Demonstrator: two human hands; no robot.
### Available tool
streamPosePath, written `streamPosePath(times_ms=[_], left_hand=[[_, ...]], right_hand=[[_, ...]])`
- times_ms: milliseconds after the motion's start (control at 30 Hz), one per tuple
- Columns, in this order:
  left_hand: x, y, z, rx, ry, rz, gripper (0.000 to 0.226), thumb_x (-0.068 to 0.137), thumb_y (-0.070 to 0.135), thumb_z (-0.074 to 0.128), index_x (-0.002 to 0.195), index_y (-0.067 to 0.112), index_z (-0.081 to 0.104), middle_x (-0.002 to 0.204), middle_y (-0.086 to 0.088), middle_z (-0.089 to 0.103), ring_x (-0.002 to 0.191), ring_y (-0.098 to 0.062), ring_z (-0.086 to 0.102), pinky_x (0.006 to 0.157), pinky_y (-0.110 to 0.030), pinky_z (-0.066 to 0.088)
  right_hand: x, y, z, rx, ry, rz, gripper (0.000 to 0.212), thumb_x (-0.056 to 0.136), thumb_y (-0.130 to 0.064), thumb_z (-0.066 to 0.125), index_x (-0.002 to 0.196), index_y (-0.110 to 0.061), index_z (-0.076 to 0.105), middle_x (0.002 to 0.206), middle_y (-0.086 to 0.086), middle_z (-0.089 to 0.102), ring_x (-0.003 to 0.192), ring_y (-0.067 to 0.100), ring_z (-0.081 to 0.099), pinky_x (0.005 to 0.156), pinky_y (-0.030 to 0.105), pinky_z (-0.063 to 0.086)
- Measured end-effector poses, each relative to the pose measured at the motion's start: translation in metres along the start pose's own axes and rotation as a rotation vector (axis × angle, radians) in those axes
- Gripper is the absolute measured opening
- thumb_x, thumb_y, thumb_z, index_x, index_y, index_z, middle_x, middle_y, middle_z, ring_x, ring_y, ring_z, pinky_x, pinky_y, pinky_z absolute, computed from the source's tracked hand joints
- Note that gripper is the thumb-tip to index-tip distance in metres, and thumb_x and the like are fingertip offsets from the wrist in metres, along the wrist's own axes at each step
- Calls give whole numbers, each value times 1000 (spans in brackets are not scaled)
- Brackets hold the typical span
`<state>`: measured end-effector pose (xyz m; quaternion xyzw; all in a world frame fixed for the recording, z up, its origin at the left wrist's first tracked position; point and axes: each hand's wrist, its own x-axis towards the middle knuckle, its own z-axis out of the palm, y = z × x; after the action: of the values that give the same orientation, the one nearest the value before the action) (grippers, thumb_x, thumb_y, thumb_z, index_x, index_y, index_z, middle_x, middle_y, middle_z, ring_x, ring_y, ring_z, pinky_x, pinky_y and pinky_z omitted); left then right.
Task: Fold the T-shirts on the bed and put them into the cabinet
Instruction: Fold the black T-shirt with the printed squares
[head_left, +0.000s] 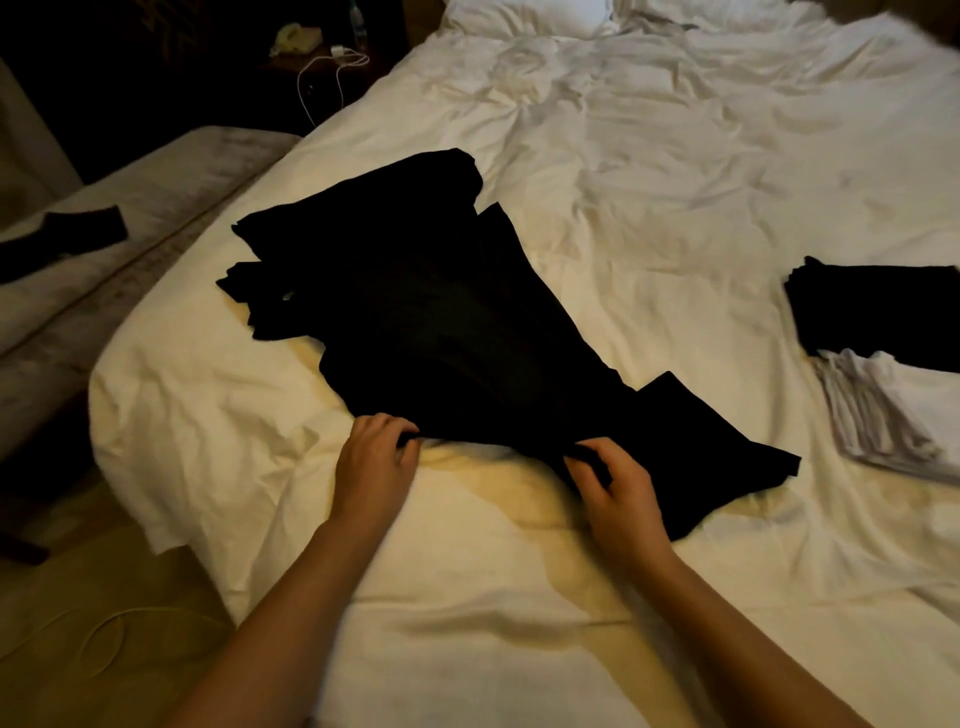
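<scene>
I have a black shirt (436, 322) spread across the white bed (649, 182) in front of me, lying slantwise from the far left toward the near right, rumpled rather than flat. My left hand (375, 462) pinches its near edge, fingers curled over the cloth with the thumb beneath. My right hand (618, 499) pinches the same edge a little further right, thumb and fingers closed on a fold of the fabric. Both hands sit low on the sheet, apart from each other, with a slack stretch of the hem between them. One corner of the shirt fans out past my right hand toward the right. At the shirt's far left end the cloth bunches into several layers. To the right, well apart from the shirt, lies a folded black stack (878, 312), and just beside it, nearer to me, a folded white stack (893, 410); the two touch at their edges. The sheet is creased all over, and a pillow (530, 15) lies at the head of the bed. On the left stands a bench (156, 176) with a dark cloth (57, 239) on it. Beyond that, in the gloom, a white cable (327, 73) trails over a nightstand beside a phone (296, 39) and a bottle (357, 21).
</scene>
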<state>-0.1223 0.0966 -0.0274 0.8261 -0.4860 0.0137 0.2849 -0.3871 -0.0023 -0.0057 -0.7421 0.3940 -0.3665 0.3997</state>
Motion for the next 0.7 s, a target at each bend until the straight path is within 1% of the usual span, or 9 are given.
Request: streamPosePath(times_ms=[133, 233, 267, 333, 367, 433, 500, 600, 700], left_hand=[[2, -3, -8, -188, -24, 19, 7, 94, 16, 67, 100, 13, 69, 98, 2, 63, 95, -16, 59, 81, -28, 46], [7, 3, -13, -295, -74, 76, 6, 95, 22, 66, 100, 19, 67, 96, 9, 59, 91, -8, 58, 82, -24, 47], [10, 6, -15, -317, -106, 103, 9, 93, 24, 70, 101, 21, 67, 97, 11, 59, 93, -4, 57, 83, -20, 46], [18, 14, -17, -322, -196, 168, 27, 84, 25, 80, 108, 24, 68, 102, 18, 56, 99, 4, 54, 86, -10, 41], [23, 19, -16, -298, -224, 209, 33, 82, 21, 82, 111, 23, 69, 103, 20, 55, 99, 6, 52, 87, -9, 40], [33, 34, -14, -238, -211, 321, 31, 83, 9, 79, 112, 15, 71, 98, 15, 53, 96, 1, 50, 86, -17, 43], [46, 56, -12, -217, -163, 398, 23, 89, 4, 71, 111, 10, 71, 97, 7, 54, 93, -8, 53, 83, -24, 44], [65, 98, -13, -211, -96, 351, 17, 96, 9, 63, 112, 8, 68, 105, 0, 61, 97, -16, 60, 83, -20, 43], [88, 145, -20, -259, -112, 301, 19, 99, 14, 60, 115, 8, 67, 111, -4, 65, 103, -21, 63, 88, -26, 47]], right_hand=[[18, -3, -14, 182, 107, 99, 18, 99, -10, 58, 102, -22, 70, 94, -13, 71, 91, 4, 66, 80, 16, 49], [28, -2, -24, 244, 182, 186, 16, 100, -14, 57, 97, -23, 70, 89, -8, 71, 83, 5, 66, 73, 18, 50], [32, 0, -28, 252, 196, 219, 15, 100, -15, 57, 94, -22, 69, 86, -6, 70, 78, 6, 66, 70, 20, 50], [38, 4, -39, 269, 235, 291, 16, 100, -17, 56, 89, -15, 67, 80, 2, 68, 72, 12, 62, 66, 28, 48], [40, 8, -45, 281, 259, 328, 16, 100, -19, 57, 88, -14, 67, 80, 4, 67, 72, 15, 62, 66, 30, 47], [44, 13, -60, 297, 303, 378, 15, 100, -20, 57, 91, -14, 67, 83, 5, 69, 76, 17, 63, 70, 30, 49], [48, 15, -79, 274, 314, 386, 14, 100, -21, 57, 94, -13, 67, 85, 5, 69, 80, 17, 63, 70, 26, 49], [56, 14, -110, 208, 329, 366, 16, 99, -22, 59, 92, -11, 67, 80, 4, 66, 72, 15, 59, 64, 26, 46], [66, 6, -145, 140, 358, 294, 21, 97, -22, 63, 78, -12, 65, 66, 1, 61, 61, 12, 54, 54, 21, 41]])
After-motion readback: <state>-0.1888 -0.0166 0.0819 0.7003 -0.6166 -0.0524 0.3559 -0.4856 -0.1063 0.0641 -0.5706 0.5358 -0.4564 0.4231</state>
